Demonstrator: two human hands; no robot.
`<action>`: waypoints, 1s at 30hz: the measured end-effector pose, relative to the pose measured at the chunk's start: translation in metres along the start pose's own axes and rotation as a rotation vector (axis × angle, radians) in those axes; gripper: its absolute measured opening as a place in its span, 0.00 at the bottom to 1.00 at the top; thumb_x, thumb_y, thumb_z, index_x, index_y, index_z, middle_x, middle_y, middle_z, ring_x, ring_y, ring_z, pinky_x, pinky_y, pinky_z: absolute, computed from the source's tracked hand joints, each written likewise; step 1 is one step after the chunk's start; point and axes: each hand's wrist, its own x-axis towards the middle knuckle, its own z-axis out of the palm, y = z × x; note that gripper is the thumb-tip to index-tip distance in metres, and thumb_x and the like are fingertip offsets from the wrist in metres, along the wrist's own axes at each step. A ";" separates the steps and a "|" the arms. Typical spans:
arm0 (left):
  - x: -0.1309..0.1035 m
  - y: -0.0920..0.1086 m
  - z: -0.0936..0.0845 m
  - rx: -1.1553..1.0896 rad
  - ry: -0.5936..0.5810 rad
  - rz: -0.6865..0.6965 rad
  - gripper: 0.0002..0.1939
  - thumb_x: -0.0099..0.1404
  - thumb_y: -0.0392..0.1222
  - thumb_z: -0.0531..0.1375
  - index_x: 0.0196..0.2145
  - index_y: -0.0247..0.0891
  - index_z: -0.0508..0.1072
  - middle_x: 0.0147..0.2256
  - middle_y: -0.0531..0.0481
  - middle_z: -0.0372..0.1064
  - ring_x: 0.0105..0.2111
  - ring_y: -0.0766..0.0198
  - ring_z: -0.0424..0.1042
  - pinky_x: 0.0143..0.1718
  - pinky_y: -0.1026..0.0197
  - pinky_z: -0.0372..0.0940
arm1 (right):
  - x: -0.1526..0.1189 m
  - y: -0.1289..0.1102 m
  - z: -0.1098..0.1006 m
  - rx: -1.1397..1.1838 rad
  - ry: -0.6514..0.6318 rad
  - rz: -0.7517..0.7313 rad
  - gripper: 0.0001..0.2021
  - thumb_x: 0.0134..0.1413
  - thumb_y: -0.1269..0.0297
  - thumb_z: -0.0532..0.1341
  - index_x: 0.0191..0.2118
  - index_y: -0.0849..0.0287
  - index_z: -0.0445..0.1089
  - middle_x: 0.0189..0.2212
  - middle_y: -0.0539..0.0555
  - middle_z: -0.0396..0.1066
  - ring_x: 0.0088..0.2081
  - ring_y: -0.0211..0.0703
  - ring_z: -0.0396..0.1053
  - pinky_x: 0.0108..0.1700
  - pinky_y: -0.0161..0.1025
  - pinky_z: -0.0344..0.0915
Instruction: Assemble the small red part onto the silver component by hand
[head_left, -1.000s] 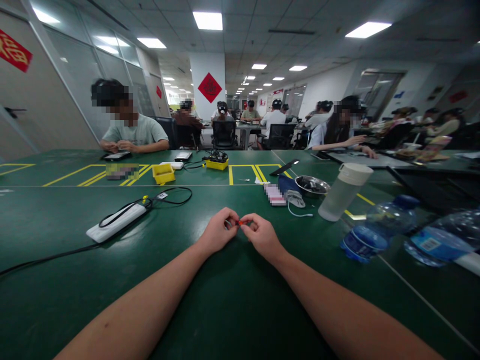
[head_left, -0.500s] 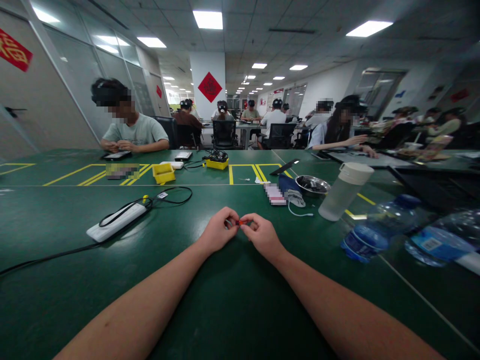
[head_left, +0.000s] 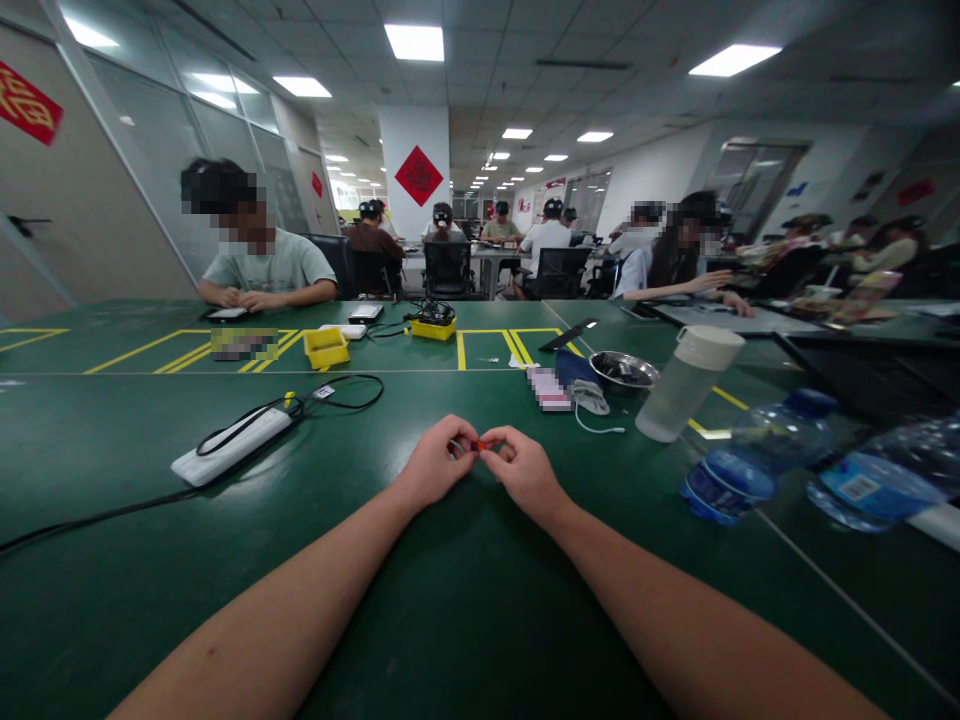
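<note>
Between my fingertips is a small red-orange piece (head_left: 481, 446), too small and too covered by fingers for me to tell its kind. My left hand (head_left: 441, 460) pinches its left side, thumb and forefinger closed. From the other side my right hand (head_left: 522, 466) pinches it too, the fingers curled in. Both hands meet just above the green tabletop (head_left: 465, 590), forearms reaching in from the lower corners.
A white power strip (head_left: 236, 445) with a black cable lies left. Rightward are a pink-and-white packet (head_left: 549, 390), a metal bowl (head_left: 624, 370), a frosted bottle (head_left: 686, 385) and a blue-labelled water bottle (head_left: 731, 485). Yellow trays (head_left: 327, 348) stand farther back. People sit across the table.
The view has shifted very slightly. My hands keep the same pinch on the small red-orange piece, with no clear movement.
</note>
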 end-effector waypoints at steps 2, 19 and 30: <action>0.001 0.001 0.000 -0.003 0.000 0.009 0.08 0.57 0.29 0.59 0.35 0.38 0.70 0.34 0.51 0.66 0.32 0.67 0.66 0.32 0.64 0.64 | 0.000 0.000 0.000 -0.011 0.002 0.000 0.08 0.53 0.63 0.61 0.39 0.58 0.71 0.18 0.45 0.62 0.19 0.35 0.60 0.23 0.33 0.55; 0.000 -0.002 0.002 0.008 0.012 -0.027 0.06 0.57 0.32 0.59 0.34 0.38 0.70 0.29 0.54 0.63 0.27 0.69 0.62 0.29 0.65 0.59 | 0.001 0.001 0.001 -0.011 -0.008 0.004 0.09 0.52 0.63 0.61 0.39 0.58 0.70 0.17 0.45 0.62 0.19 0.36 0.60 0.23 0.33 0.55; 0.000 -0.001 -0.001 -0.061 0.012 -0.096 0.06 0.57 0.32 0.58 0.34 0.38 0.68 0.28 0.55 0.65 0.27 0.68 0.65 0.30 0.65 0.61 | 0.001 0.001 0.000 0.017 0.005 -0.008 0.10 0.53 0.64 0.59 0.41 0.59 0.71 0.18 0.46 0.63 0.19 0.36 0.61 0.22 0.33 0.56</action>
